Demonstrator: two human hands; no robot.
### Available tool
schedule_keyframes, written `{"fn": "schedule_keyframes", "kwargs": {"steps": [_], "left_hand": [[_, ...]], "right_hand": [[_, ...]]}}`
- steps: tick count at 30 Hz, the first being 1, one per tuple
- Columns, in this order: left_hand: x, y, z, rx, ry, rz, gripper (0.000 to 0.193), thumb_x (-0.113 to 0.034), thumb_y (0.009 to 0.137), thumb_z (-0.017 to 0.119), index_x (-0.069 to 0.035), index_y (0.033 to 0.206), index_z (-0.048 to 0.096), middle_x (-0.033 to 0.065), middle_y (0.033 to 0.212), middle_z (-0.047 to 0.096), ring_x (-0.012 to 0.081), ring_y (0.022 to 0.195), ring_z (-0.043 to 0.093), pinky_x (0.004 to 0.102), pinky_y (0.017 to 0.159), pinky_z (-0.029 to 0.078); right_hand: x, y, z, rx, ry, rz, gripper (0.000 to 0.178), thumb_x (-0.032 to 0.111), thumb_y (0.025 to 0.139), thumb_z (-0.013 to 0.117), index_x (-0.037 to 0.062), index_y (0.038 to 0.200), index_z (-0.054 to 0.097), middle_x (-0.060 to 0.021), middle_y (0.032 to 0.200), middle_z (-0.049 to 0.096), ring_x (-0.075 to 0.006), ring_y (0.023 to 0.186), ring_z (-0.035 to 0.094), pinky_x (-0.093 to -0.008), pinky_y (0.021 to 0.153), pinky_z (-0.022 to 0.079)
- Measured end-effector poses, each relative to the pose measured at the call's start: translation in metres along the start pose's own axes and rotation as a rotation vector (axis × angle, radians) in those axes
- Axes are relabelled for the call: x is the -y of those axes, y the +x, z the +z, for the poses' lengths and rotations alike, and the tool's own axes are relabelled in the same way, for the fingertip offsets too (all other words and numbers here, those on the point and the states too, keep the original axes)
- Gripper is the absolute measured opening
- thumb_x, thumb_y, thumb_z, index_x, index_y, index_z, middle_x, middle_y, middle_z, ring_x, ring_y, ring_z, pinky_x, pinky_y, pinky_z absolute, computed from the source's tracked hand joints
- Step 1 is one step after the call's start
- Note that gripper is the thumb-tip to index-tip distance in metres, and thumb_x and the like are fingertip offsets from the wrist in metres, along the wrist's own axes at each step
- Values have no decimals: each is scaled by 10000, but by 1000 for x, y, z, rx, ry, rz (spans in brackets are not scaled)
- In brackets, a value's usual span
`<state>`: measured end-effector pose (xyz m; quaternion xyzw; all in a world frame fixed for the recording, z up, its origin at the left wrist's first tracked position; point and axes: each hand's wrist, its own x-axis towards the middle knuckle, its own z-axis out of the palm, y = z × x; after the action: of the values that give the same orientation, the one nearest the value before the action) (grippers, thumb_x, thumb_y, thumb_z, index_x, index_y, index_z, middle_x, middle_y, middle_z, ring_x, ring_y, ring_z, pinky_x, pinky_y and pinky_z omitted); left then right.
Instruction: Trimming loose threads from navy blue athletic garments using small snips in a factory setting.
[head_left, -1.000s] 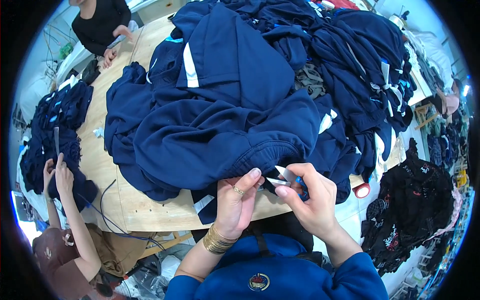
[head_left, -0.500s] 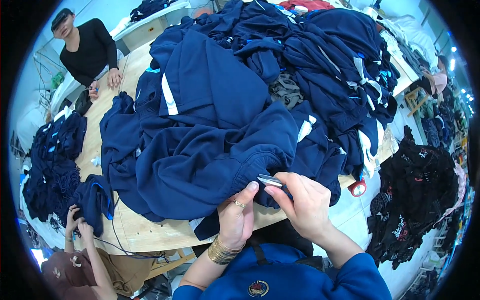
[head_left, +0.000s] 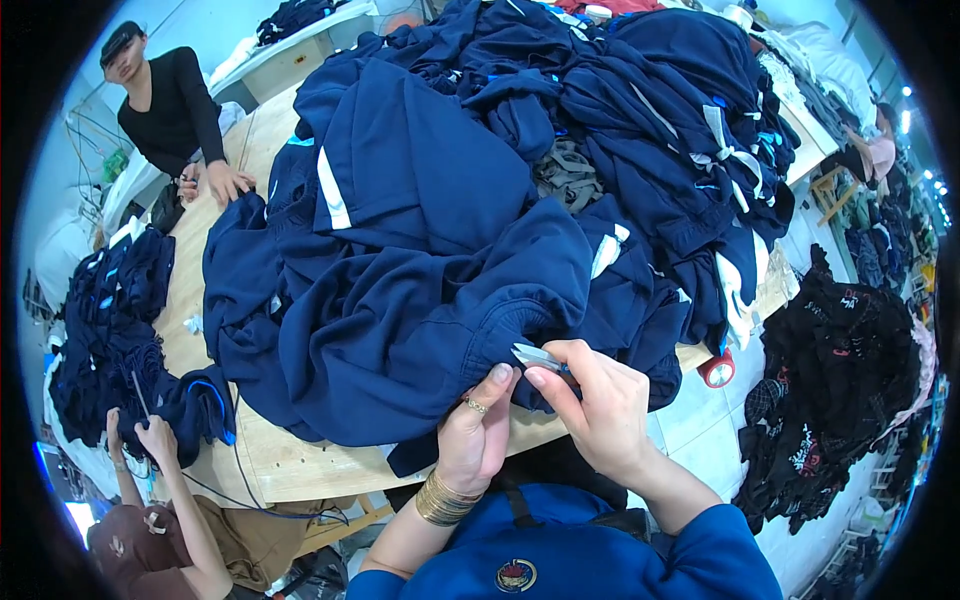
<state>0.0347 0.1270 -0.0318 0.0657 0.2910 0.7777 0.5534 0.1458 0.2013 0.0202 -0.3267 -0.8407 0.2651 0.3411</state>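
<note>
A navy garment (head_left: 400, 340) lies bunched before me on the wooden table, its gathered elastic edge (head_left: 500, 325) turned toward my hands. My left hand (head_left: 476, 425), with a ring and gold bangles, is closed on the fabric near that edge, thumb on top. In my right hand (head_left: 605, 400) is a pair of thread snips (head_left: 536, 356), blades pointing left over the gathered edge, just above my left thumb. Between the blades a narrow gap shows. I cannot make out a thread at their tips.
A large heap of navy garments (head_left: 660, 110) covers the table (head_left: 300, 470) beyond. At far left a person in black (head_left: 170, 110) rests hands on the table; at lower left another person (head_left: 150, 540) handles navy pieces. Dark garments (head_left: 830, 400) are piled on the right.
The snips' blades have parted slightly and shifted a little left, while my left hand keeps its hold. The person at lower left has raised a thin strip; the far person's hand slid toward the garments.
</note>
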Motion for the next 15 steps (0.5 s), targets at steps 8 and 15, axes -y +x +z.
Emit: {"fn": "schedule_keyframes", "kwargs": {"steps": [8, 15], "left_hand": [[0, 1, 8, -35, 131, 137, 244, -64, 825, 586, -21, 1064, 571, 77, 1045, 600, 168, 1008, 534, 330, 960, 365], [-9, -2, 12, -54, 169, 181, 256, -36, 814, 595, -58, 1067, 567, 59, 1014, 607, 156, 941, 567, 336, 857, 450]], "right_hand": [[-2, 2, -2, -18, -61, -61, 172, 193, 781, 655, 56, 857, 582, -58, 677, 587, -182, 574, 584, -267, 502, 439], [-6, 4, -11, -31, -59, -87, 187, 192, 764, 674, 55, 854, 585, -45, 664, 572, -176, 540, 549, -266, 483, 416]]}}
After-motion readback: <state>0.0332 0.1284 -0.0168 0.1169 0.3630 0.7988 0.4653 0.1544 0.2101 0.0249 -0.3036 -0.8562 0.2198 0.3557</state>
